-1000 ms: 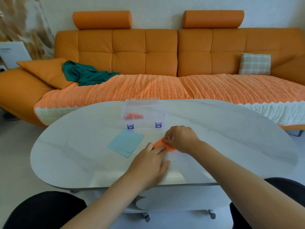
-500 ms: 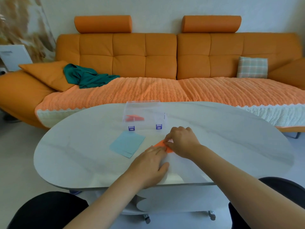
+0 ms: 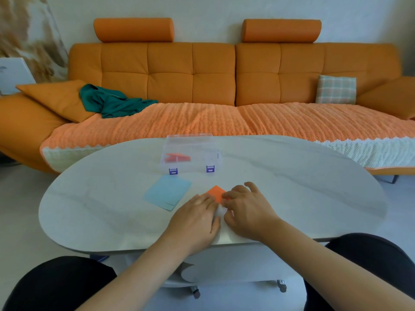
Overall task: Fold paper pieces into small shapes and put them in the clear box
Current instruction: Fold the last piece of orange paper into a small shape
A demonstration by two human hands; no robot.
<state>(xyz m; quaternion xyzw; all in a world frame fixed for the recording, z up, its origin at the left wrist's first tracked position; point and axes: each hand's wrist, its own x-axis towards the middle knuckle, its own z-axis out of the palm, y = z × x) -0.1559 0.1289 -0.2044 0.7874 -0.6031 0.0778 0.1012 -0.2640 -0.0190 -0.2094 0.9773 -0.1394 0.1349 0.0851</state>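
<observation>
Your paper (image 3: 216, 193) is bright orange, the same orange as the folded shape (image 3: 177, 157) inside the clear box (image 3: 190, 144), whose 2 latches (image 3: 173, 171) are blue-violet. The stacked sheets (image 3: 167, 195) are pale blue. Your desk (image 3: 292, 187) is white with faint grey marbling. The sofa (image 3: 168, 72) is orange, its ribbed throw (image 3: 202, 122) lighter orange edged in white, the crumpled cloth (image 3: 112, 103) teal, the cushion (image 3: 335, 89) plaid in pale green and peach.
</observation>
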